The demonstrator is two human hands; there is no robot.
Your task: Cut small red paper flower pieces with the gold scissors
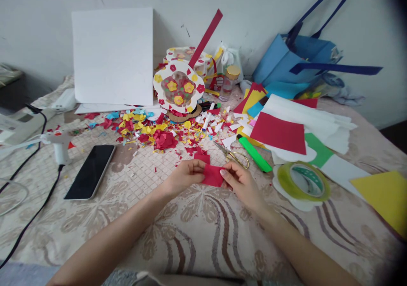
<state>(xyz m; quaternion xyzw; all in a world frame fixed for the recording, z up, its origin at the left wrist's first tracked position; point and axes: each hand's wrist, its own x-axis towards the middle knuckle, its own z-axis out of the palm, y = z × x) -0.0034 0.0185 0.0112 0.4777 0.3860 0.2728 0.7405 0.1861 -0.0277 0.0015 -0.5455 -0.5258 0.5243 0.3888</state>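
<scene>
A small piece of red paper (212, 175) is held low over the patterned cloth, between both hands. My left hand (184, 176) pinches its left edge with fingers closed. My right hand (240, 183) pinches its right edge, thumb on top. Just beyond the paper lie another red scrap (201, 156) and a pair of gold-handled scissors (233, 155). A green marker (254, 153) lies to the right of the scissors.
A black phone (90, 171) and a white glue gun (59, 144) with cables lie at left. Paper scraps (152, 129), a flower-decorated paper craft (178, 87) and a white board (112, 57) stand behind. Coloured sheets (280, 133), a tape roll (303, 182) and a blue bag (295, 61) fill the right.
</scene>
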